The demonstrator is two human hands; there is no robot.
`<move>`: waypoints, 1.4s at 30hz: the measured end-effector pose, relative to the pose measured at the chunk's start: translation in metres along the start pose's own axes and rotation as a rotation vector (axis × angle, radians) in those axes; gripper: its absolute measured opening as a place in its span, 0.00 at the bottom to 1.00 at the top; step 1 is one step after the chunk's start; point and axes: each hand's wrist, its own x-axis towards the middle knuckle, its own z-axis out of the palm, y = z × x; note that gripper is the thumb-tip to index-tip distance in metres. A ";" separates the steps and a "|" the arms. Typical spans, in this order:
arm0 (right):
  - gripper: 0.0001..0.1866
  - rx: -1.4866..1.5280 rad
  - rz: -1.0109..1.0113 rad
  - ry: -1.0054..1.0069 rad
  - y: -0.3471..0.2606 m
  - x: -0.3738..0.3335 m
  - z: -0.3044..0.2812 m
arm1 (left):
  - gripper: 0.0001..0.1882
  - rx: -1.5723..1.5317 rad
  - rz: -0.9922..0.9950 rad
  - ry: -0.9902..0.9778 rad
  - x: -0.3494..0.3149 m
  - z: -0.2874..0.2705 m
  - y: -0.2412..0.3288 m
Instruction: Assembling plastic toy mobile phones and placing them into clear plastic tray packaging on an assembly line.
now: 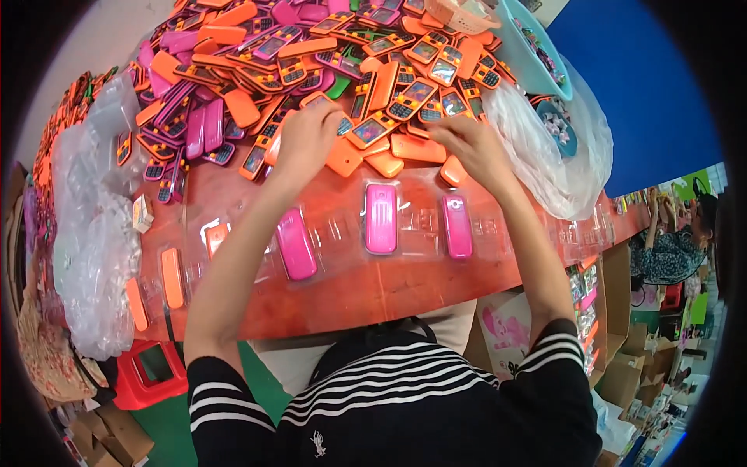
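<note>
My left hand (307, 140) reaches into the near edge of a big heap of toy phones, its fingers closed on an orange toy phone (317, 99) that they partly cover. My right hand (471, 148) hovers at the heap's edge further right, fingers bent and apart, with nothing visible in them. Just beyond its fingertips lie orange phones with dark keypads (412, 99). Nearer me, a row of clear plastic blister trays (420, 220) crosses the red table. Magenta toy phones, back up, sit at a left one (296, 244), a middle one (381, 219) and a right one (457, 226).
Orange phones (172, 278) lie at the row's left end. Crumpled clear plastic bags (93, 226) flank the heap on the left, another bag (552, 148) on the right. A light blue basin (533, 47) stands at the far right. A red stool (152, 373) is below the table; a person (665, 241) sits far right.
</note>
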 end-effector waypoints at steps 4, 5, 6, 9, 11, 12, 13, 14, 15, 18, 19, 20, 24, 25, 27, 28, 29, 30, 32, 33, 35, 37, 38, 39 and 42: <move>0.12 -0.217 -0.107 -0.063 0.007 0.103 0.026 | 0.11 0.438 -0.181 -0.315 0.070 0.049 -0.009; 0.11 -0.255 -0.172 -0.066 0.016 0.128 0.037 | 0.11 0.511 -0.253 -0.385 0.082 0.058 -0.005; 0.11 -0.359 -0.207 -0.085 0.025 0.152 0.054 | 0.13 0.609 -0.234 -0.497 0.093 0.066 -0.012; 0.12 -0.733 -0.263 -0.144 0.043 0.204 0.096 | 0.19 0.724 -0.315 -0.272 0.102 0.097 -0.053; 0.13 -0.962 -0.312 -0.035 0.078 0.217 0.082 | 0.16 0.657 -0.343 -0.268 0.113 0.099 -0.033; 0.12 -1.008 -0.325 0.083 0.079 0.224 0.082 | 0.14 0.675 -0.273 -0.302 0.118 0.091 -0.044; 0.15 -1.026 -0.266 0.047 0.079 0.235 0.079 | 0.14 0.648 -0.306 -0.292 0.123 0.088 -0.050; 0.16 -1.046 -0.136 -0.044 0.080 0.244 0.074 | 0.14 0.619 -0.338 -0.281 0.127 0.087 -0.055; 0.18 -1.046 -0.024 -0.134 0.065 0.256 0.076 | 0.12 0.643 -0.278 -0.222 0.124 0.085 -0.075; 0.21 -1.078 0.078 -0.345 0.051 0.255 0.067 | 0.11 0.712 -0.177 -0.203 0.119 0.088 -0.059; 0.22 -1.065 0.091 -0.366 0.051 0.259 0.067 | 0.10 0.748 -0.147 -0.236 0.119 0.086 -0.056; 0.22 -1.049 0.119 -0.383 0.048 0.263 0.067 | 0.10 0.785 -0.116 -0.270 0.118 0.084 -0.054; 0.28 -0.983 0.188 -0.264 0.046 0.260 0.072 | 0.17 0.573 -0.208 -0.219 0.118 0.059 -0.045; 0.28 -0.967 0.207 -0.211 0.048 0.259 0.074 | 0.17 0.485 -0.238 -0.189 0.119 0.056 -0.047; 0.26 -0.755 0.275 -0.196 0.048 0.272 0.066 | 0.19 0.316 -0.305 -0.140 0.123 0.047 -0.059; 0.22 -0.626 0.280 -0.209 0.052 0.277 0.062 | 0.19 0.178 -0.413 -0.146 0.128 0.042 -0.065; 0.22 -0.625 0.280 -0.211 0.056 0.274 0.065 | 0.19 0.039 -0.518 -0.151 0.131 0.039 -0.069; 0.20 -0.679 0.200 -0.191 0.061 0.272 0.067 | 0.16 -0.342 -0.681 -0.019 0.130 0.033 -0.060; 0.18 -0.761 0.065 -0.170 0.069 0.265 0.070 | 0.16 -0.904 -0.810 0.048 0.137 0.025 -0.070; 0.18 -0.760 0.064 -0.169 0.066 0.264 0.068 | 0.15 -0.939 -0.842 -0.009 0.139 0.015 -0.064; 0.20 -0.756 0.195 -0.276 0.059 0.265 0.062 | 0.15 -1.037 -0.854 0.010 0.138 0.009 -0.065; 0.20 -0.917 0.190 -0.286 0.039 0.259 0.067 | 0.13 -1.128 -0.801 0.004 0.132 0.009 -0.069; 0.21 -0.983 0.166 -0.283 0.047 0.263 0.077 | 0.12 -1.206 -0.766 0.010 0.128 0.010 -0.072; 0.21 -0.999 0.107 -0.290 0.050 0.258 0.082 | 0.12 -1.306 -0.727 0.023 0.125 0.011 -0.075; 0.22 -1.000 0.068 -0.338 0.056 0.258 0.084 | 0.11 -1.442 -0.636 0.061 0.119 0.015 -0.076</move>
